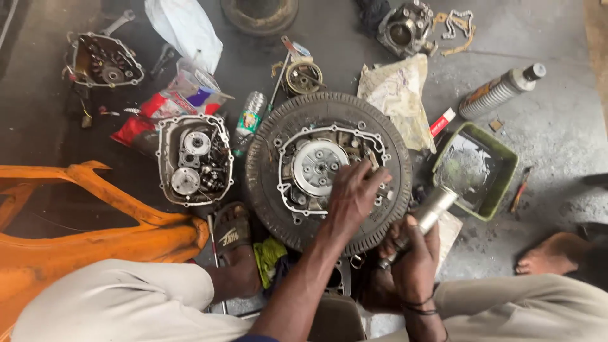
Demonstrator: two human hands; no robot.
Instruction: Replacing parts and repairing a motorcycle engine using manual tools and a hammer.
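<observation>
An engine crankcase with a round clutch (315,166) lies on a black tyre (272,158) on the floor. My left hand (352,195) reaches over the tyre, its fingertips touching the parts at the right side of the crankcase. Whether it pinches a small part I cannot tell. My right hand (415,256) is shut on a silver cylindrical tool (432,210) that points up and to the right, just off the tyre's lower right edge.
A second engine half (194,159) lies left of the tyre, an engine cover (104,60) at far left. A green tray (500,163) sits right, a spray can (500,90) above it. Orange bodywork (95,221) lies lower left. A bare foot (550,253) rests at right.
</observation>
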